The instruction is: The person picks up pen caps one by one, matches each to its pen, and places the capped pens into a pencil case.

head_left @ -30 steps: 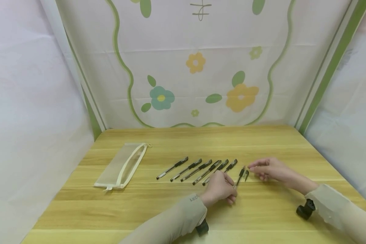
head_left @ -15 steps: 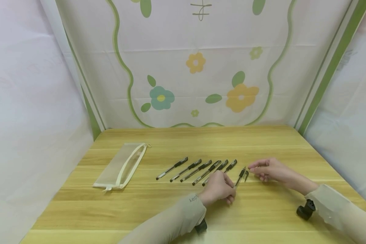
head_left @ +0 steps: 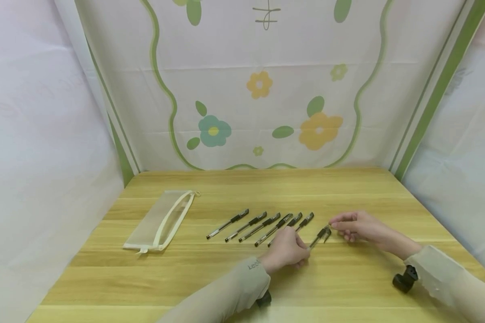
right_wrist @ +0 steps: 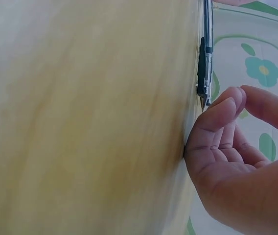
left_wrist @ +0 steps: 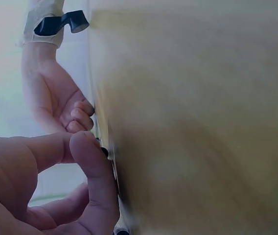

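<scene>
My left hand [head_left: 284, 251] pinches the rear end of an uncapped gel pen [head_left: 318, 238] between thumb and forefinger, low over the wooden table. The pen slants up to the right, its black grip toward my right hand [head_left: 357, 228]. A black-clipped pen cap [head_left: 327, 235] is beside the pen's front end. In the right wrist view, the thumb and forefinger of my right hand [right_wrist: 237, 132] meet close to the metal pen tip [right_wrist: 203, 104]; whether something small is between them is hidden. The left wrist view shows the left thumb [left_wrist: 97, 176] curled against the forefinger.
Several capped black gel pens [head_left: 232, 223] lie side by side, slanted, left of the held pen; my left hand covers part of the nearest ones. A beige mesh zip pouch [head_left: 149, 222] lies farther left, its zip open. Printed fabric walls [head_left: 242, 107] enclose the table [head_left: 178, 278].
My left hand has shifted slightly left and the pen has tilted more to the right, its tip now over by the cap and the right fingertips. The right hand has barely moved.
</scene>
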